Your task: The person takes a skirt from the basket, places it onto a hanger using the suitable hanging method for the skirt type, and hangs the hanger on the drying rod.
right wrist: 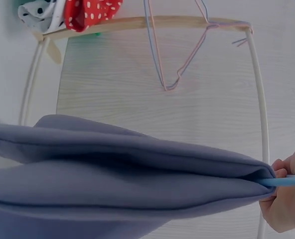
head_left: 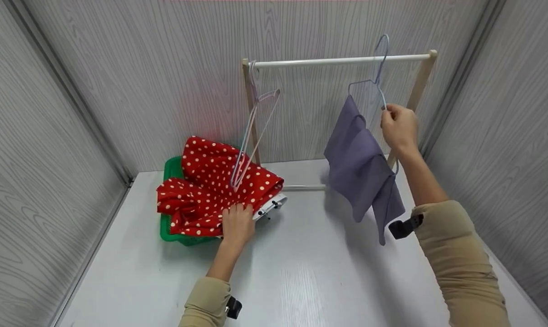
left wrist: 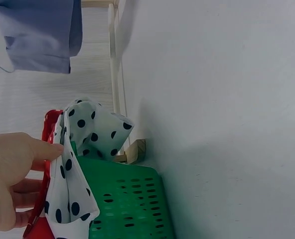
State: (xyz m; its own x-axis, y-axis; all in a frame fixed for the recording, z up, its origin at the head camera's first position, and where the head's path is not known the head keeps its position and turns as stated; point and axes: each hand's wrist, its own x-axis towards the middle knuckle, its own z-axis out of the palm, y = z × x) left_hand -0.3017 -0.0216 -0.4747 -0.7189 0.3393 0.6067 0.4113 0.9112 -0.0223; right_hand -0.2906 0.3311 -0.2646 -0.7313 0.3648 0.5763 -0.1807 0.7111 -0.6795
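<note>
In the head view my right hand (head_left: 400,127) pinches the sloping shoulder of a bluish wire hanger (head_left: 380,68), whose hook is up at the rack's top bar (head_left: 319,61). A purple-grey garment (head_left: 362,159) drapes down from this hanger; the right wrist view shows its folds (right wrist: 127,169) reaching up to my fingers. My left hand (head_left: 237,223) is at the front edge of a red cloth with white dots (head_left: 210,181), heaped over a green basket (head_left: 168,227). Up close, the left thumb presses on white cloth with black dots (left wrist: 77,184), with the fingers behind the red layer.
Pink and bluish empty hangers (head_left: 255,122) hang at the rack's left end, overlapping the red cloth in the head view. The rack has wooden side posts (head_left: 421,86) and a low white rail (head_left: 305,187). Grey wood-grain walls (head_left: 119,68) enclose the white table (head_left: 292,272).
</note>
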